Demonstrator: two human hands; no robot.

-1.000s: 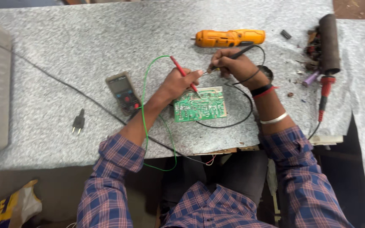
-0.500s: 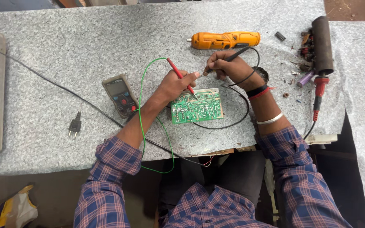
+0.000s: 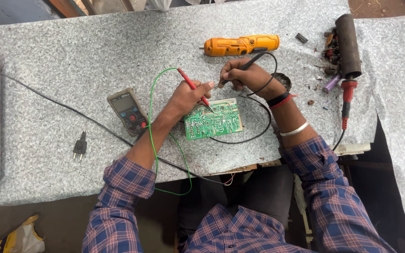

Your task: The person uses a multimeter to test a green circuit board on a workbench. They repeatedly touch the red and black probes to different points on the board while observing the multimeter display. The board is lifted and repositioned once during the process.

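On the grey speckled bench [image 3: 118,51], a green circuit board [image 3: 213,120] lies near the front edge. The left hand [image 3: 187,96] grips a red probe [image 3: 193,87], its tip touching the board's upper edge. The right hand [image 3: 244,77] grips a black probe [image 3: 247,63], its tip just above the board. A green wire [image 3: 152,107] loops from the red probe past the left forearm. A meter [image 3: 128,111] lies left of the board. An orange screwdriver [image 3: 241,45] lies beyond the hands; a soldering iron [image 3: 347,99] lies well to the right, and a plug [image 3: 79,148] to the left.
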